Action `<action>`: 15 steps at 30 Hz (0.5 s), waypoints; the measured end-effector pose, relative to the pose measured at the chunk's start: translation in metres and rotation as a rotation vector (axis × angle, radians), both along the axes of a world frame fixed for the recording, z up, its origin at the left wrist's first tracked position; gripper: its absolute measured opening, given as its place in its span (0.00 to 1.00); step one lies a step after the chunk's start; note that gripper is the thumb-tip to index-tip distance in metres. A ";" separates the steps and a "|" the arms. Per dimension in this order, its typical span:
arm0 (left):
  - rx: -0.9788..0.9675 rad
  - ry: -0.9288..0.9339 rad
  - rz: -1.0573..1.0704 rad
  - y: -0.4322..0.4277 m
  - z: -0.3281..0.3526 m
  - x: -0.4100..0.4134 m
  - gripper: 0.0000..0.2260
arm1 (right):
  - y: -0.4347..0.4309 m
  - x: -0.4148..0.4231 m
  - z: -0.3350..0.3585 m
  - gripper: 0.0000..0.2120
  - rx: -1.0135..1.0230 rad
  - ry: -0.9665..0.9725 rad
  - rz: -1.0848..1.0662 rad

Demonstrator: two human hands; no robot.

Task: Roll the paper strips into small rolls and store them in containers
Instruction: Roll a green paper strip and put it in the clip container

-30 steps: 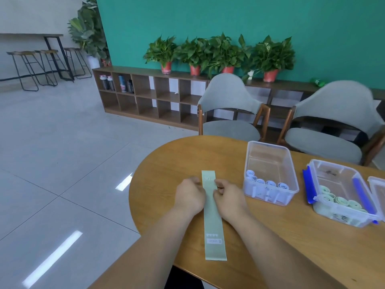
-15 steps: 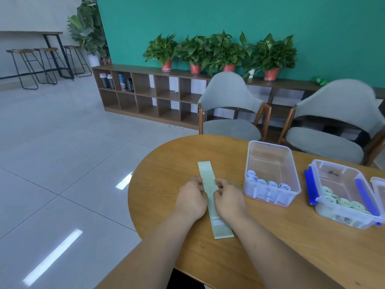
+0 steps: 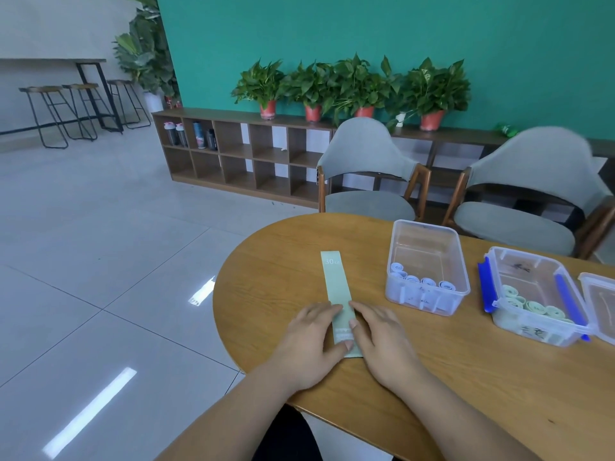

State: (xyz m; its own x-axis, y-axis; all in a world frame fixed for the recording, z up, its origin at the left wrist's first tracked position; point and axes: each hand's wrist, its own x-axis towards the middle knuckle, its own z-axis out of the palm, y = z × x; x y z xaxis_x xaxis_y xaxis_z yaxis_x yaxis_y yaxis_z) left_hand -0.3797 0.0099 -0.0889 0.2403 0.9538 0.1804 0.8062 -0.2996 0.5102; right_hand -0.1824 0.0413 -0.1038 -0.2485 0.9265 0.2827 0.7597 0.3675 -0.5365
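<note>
The strip (image 3: 336, 284) lies flat on the table (image 3: 283, 261), running away from the person, with its near end between the two hands. The left hand (image 3: 311, 344) and right hand (image 3: 381, 337) both lie flat with fingers near straight, gripping nothing. Their thumbs press on the strip's near end from either side.

The likeliest fault from here is a crooked first curl. If one thumb leads, the roll would cone and its edges would not line up. The strip looks thin, smooth and a little stiff, pale green with white print at both ends. The table is sleek varnished wood, so the paper could skid forward rather than curl (nothing pins the far end). Such paper tends to spring open once released, so a loose roll may unwind before it reaches a box.

To the right stands a clear box (image 3: 422, 224) of hard plastic holding pale rolls (image 3: 421, 281). Beyond it is a clip box (image 3: 529, 256) with blue latches, holding green rolls (image 3: 532, 306). Dropping this strip's roll among the pale ones would be a sorting slip.
</note>
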 end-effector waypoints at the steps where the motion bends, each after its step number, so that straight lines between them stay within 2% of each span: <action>1: -0.005 0.001 -0.038 -0.003 -0.002 -0.003 0.36 | -0.004 0.003 0.000 0.20 0.013 0.000 0.015; 4: 0.015 -0.043 -0.088 -0.008 -0.003 -0.006 0.37 | -0.014 0.007 -0.002 0.21 0.069 -0.033 0.051; 7: 0.101 -0.109 -0.068 -0.009 -0.002 -0.006 0.29 | -0.017 0.005 -0.001 0.18 0.115 -0.044 0.045; 10: 0.184 -0.088 -0.077 -0.011 -0.005 -0.005 0.20 | -0.019 0.002 -0.001 0.16 0.193 -0.067 0.028; 15: 0.238 -0.097 -0.043 -0.009 -0.005 -0.007 0.13 | -0.020 0.002 -0.004 0.13 0.237 -0.058 0.035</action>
